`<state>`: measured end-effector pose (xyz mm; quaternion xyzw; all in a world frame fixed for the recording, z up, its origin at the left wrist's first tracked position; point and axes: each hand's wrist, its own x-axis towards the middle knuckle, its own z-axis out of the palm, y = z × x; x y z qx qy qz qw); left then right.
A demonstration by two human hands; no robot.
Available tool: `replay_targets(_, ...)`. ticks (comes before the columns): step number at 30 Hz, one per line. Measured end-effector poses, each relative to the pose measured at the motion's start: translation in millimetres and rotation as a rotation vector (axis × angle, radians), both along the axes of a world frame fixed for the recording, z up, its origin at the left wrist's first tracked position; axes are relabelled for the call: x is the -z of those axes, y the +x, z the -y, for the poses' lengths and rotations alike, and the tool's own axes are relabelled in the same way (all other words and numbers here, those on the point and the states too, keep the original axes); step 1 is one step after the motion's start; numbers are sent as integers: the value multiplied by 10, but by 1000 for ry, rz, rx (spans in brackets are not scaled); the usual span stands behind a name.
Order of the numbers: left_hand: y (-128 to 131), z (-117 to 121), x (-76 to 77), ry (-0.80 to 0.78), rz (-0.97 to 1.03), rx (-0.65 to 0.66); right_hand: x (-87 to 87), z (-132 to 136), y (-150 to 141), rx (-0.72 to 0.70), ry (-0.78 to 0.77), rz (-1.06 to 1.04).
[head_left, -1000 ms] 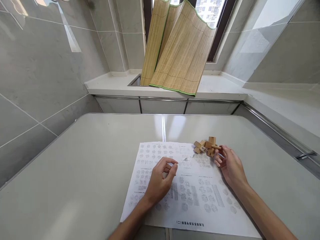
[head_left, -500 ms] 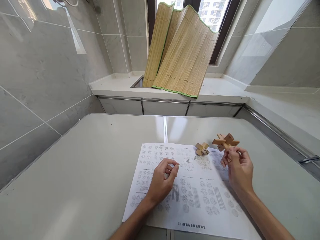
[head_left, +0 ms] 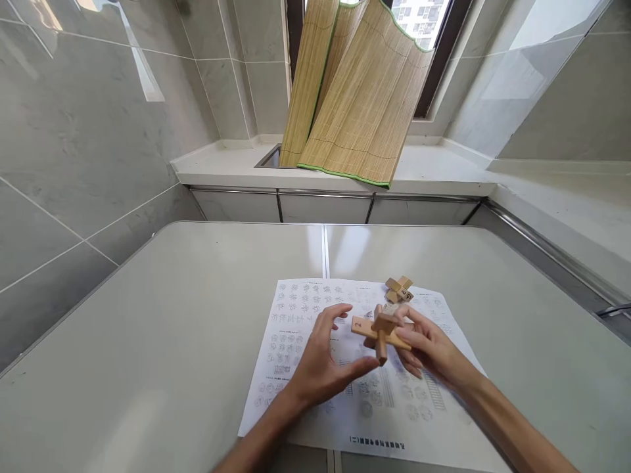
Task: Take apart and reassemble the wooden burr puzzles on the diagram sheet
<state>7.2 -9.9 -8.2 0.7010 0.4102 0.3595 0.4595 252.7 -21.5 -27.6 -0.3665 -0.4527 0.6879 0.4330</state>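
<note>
Above the printed sheet (head_left: 434, 427), my right hand (head_left: 426, 341) pinches a wooden interlocking puzzle (head_left: 382, 330) by the end of one flat piece. Crossed wooden pieces make it up, and one carries a number 2. My left hand (head_left: 325, 361) is just left of the puzzle, thumb and fingers spread apart. Its thumb tip comes close to the puzzle's lower end; whether they touch I cannot tell. A second, smaller wooden interlocking puzzle (head_left: 399, 289) rests on the top edge of the sheet, behind my right hand.
The sheet, covered with small line diagrams, lies on a pale table (head_left: 162, 315) with a seam down its middle. Beyond the table is a white ledge (head_left: 221, 167), where a bamboo mat (head_left: 365, 112) leans against the window. Tiled walls (head_left: 123, 131) stand on both sides.
My right hand has brought the held puzzle left and nearer, from the sheet's upper right to its middle. My left hand has opened wider. The smaller puzzle stays on the sheet.
</note>
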Motion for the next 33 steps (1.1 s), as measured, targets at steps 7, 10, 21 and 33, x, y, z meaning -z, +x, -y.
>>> replay_targets(7, 8, -4, 17, -57, 59, 142, -95, 40, -84, -169, 85, 143)
replay_targets(10, 20, -11, 20, -30, 97, 128, -115, 33, -87, -171, 109, 177)
replay_targets(21, 15, 3, 25, -35, 123, 150, -93, 47, -101, -186, 107, 276)
replay_targets(33, 21, -10, 134, 128, 14, 124, -119, 26, -142, -144, 102, 353)
